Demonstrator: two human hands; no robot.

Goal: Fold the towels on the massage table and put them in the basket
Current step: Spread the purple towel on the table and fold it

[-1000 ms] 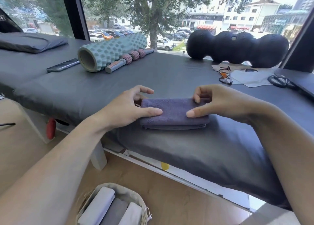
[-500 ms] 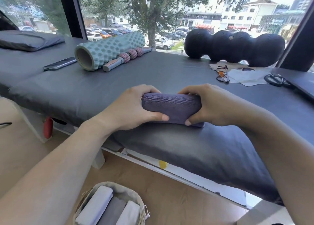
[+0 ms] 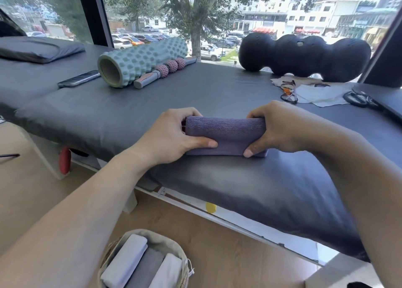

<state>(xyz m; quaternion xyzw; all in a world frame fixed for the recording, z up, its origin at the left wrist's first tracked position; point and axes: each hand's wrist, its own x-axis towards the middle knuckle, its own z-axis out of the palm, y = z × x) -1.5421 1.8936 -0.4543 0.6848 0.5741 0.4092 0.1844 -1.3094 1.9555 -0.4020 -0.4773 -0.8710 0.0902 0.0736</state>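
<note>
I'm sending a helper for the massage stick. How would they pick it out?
Start at the dark padded massage table by the window. At its far edge lies a teal knobbly foam roller; the grey massage stick lies right beside it. It is much thinner and alone carries three pink ridged balls.

No lettering, label, brand or number can be read on anything in view; signs on the storefronts across the street, beyond the window, are too small and blurred to make out.
</note>
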